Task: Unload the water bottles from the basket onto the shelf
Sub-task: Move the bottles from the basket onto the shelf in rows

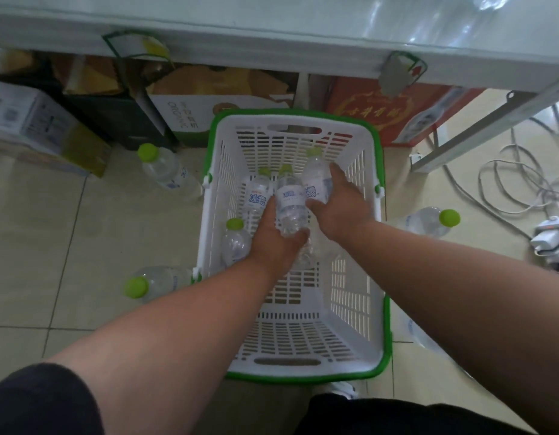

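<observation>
A white slatted plastic basket with a green rim sits on a floor of pale beige glazed tiles, its far end pushed up near the foot of a pale grey-green shelf that runs across the top of the view. Both bare forearms reach down into it. The left hand curls around the lower body of a clear water bottle with a lime-green cap, thumb and fingers on either side. The right hand wraps around a second clear bottle with a blue-printed label, just beside the first. Two more capped bottles remain in the basket: one lies against the left-held bottle, another rests near the left wall.

Loose bottles of the same kind lie on the tiles outside the basket: one to its far left, one beside its near left side, and one to its right. Under the shelf stand cardboard cartons, among them a white-and-brown box and a red box with gold printing. A tangle of white and grey cables trails over the floor at right, ending near a white power strip. Two plastic price-tag holders hang from the shelf's front edge.
</observation>
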